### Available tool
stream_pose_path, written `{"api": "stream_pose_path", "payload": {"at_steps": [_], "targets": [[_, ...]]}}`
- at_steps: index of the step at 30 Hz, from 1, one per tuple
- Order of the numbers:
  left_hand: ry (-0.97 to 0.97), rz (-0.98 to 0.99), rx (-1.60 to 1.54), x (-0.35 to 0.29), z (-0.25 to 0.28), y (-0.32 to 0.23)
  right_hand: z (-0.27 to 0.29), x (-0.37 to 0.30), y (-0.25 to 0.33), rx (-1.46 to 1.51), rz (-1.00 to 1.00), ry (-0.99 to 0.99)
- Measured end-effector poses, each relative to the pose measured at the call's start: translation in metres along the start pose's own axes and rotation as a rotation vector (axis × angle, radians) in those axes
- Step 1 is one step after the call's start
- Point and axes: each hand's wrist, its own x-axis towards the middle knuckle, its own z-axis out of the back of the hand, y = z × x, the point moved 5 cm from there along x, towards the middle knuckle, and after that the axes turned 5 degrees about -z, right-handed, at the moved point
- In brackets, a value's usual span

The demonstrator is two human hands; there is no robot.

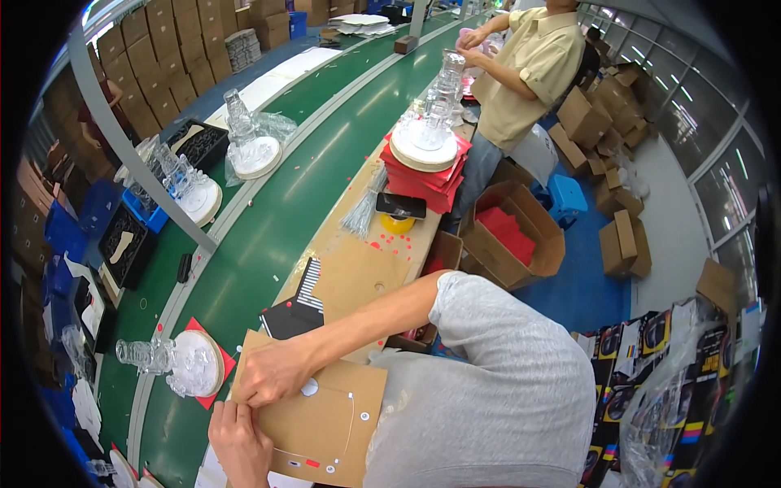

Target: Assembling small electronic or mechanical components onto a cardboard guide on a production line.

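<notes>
A brown cardboard panel lies against the front of my grey shirt, with a thin white cord, small white discs and a little red tab on its face. My right hand reaches across its upper left part, fingers bent and pressed together near the edge. Just below, my left hand has its fingers curled at the panel's left edge. The fingertips of both hands meet closely, and whatever small thing may be between them is hidden. Beyond them, a clear glass-like piece on a round white base lies over a red sheet.
A green conveyor curves past, carrying more clear pieces and black trays. Along the bench are a black phone, wire ties and stacked red boxes. A co-worker stands farther along beside an open carton.
</notes>
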Motion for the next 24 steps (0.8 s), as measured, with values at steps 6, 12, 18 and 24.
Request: {"api": "stream_pose_path", "payload": {"at_steps": [6,12,18,24], "targets": [[-0.026,-0.088,0.246,-0.005,-0.005,-0.020,0.003,0.009,-0.022,0.413,-0.189,0.089],[0.114,0.101,0.446,-0.011,-0.021,-0.024,-0.007,0.016,-0.031,0.501,-0.296,0.176],[-0.066,0.214,0.576,-0.008,-0.035,-0.043,-0.014,0.023,-0.042,0.475,-0.357,0.333],[-0.029,0.507,0.514,-0.018,-0.051,-0.039,-0.033,0.055,-0.045,0.490,-0.174,0.699]]}}
